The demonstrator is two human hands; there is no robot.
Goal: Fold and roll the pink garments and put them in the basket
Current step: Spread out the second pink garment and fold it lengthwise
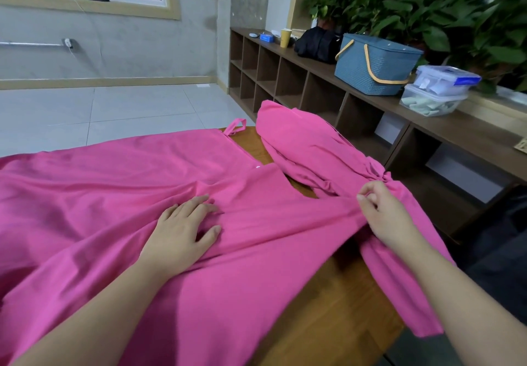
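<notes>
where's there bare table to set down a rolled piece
Bare wooden table shows at the near right corner, between the pink garment's lower edge and the strip hanging below the right hand. A narrow wedge lies between the spread garment and the folded sleeve. The left side is fully covered by the garment.

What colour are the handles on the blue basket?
Yellowish orange. The handles curve over the blue woven basket on the shelf, seen in the head view.
</notes>
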